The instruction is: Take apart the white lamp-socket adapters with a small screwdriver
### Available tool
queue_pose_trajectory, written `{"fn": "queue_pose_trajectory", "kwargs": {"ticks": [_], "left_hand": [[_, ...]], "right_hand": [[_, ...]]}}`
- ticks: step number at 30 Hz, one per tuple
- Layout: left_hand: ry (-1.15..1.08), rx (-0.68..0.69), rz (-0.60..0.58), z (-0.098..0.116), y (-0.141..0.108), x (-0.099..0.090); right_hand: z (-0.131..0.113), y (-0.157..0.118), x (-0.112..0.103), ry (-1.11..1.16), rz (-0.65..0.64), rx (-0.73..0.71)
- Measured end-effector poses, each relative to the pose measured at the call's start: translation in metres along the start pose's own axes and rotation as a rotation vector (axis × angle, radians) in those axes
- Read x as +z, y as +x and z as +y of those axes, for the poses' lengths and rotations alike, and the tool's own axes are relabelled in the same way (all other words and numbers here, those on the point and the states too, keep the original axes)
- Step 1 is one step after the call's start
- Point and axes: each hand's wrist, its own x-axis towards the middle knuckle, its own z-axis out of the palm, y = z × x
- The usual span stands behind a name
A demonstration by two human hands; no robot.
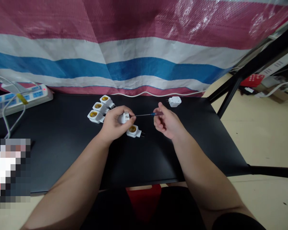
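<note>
The white lamp-socket adapter (123, 118) sits clenched in the left hand (114, 124), above the black table (144, 156). From here I see the right hand (167, 122) pinching a blue-handled screwdriver (154, 114), its shaft reaching the adapter. Three more adapters (96, 115) lie just left; another adapter (133, 131) lies just below.

The left hand (115, 124) clutches a white socket adapter (124, 117), and the right hand (166, 123) pinches a blue-handled screwdriver (146, 114) against it. Three more adapters (100, 108) sit beyond the left hand on the black bench (146, 159).
</note>
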Motion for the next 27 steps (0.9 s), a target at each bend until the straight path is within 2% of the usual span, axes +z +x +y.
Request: {"fn": "queue_pose_trajectory", "kwargs": {"ticks": [3,5,7,12,17,21,24,27], "left_hand": [[0.008,0.01,0.007,0.0,0.001,-0.001],[0.018,0.015,0.01,0.001,0.001,-0.002],[0.032,0.03,-0.004,0.001,0.002,-0.002],[0.04,0.05,-0.023,0.001,0.001,-0.002],[0.062,0.024,-0.015,0.001,0.002,-0.002],[0.048,0.005,-0.025,0.001,0.002,-0.001],[0.044,0.032,-0.045,0.001,0.002,0.0],[0.031,0.059,-0.06,-0.001,0.001,0.0]], "right_hand": [[0.005,0.003,-0.005,-0.114,-0.015,0.121],[0.005,0.003,-0.008,-0.153,-0.052,0.145],[0.001,0.001,-0.01,-0.135,-0.099,0.108],[-0.011,-0.008,-0.009,-0.029,-0.178,-0.12],[-0.008,-0.006,-0.011,-0.039,-0.191,-0.08],[-0.005,-0.004,-0.012,0.045,-0.231,-0.114],[-0.004,-0.004,-0.008,0.12,-0.265,-0.027],[-0.003,-0.003,-0.005,0.056,-0.167,0.029]]}}
